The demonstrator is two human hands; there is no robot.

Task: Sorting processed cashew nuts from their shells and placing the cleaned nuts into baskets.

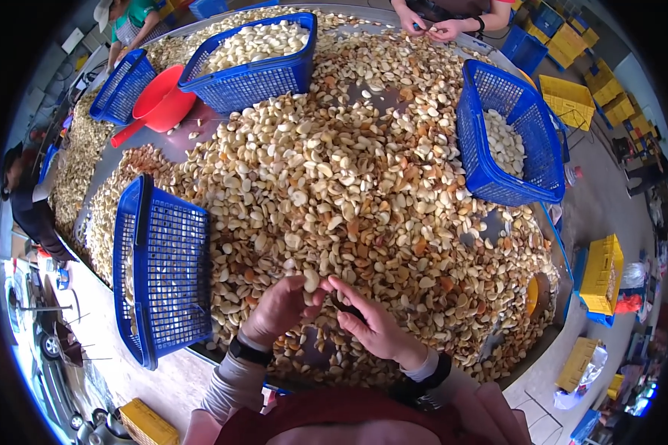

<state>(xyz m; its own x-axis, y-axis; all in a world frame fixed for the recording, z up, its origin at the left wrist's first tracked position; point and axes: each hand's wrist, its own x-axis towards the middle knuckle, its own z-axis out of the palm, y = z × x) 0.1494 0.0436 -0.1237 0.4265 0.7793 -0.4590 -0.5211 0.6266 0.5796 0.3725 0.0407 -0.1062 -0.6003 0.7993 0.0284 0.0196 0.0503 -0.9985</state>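
My left hand (280, 305) is closed over the near part of the pile, pinching a pale, curved piece (312, 280) that looks like a cashew or a garlic clove. Close beside it, my right hand (375, 324) is curled around a small dark tool (349, 308), whose tip I cannot make out. The right fingertips come right up to the pale piece. Under both hands spreads a thick heap of similar pieces (304, 185), cream to orange-brown. Left of my hands, a blue mesh basket (174, 267) stands on the table.
Another blue basket (512, 178) with whitish pieces stands at the right, and a fuller blue basket (252, 93) at the back. Near that lies a red scoop (163, 100), by a smaller blue basket (124, 89). Across the table a co-worker's hands (434, 30) are busy. Yellow crates (601, 274) stand beyond.
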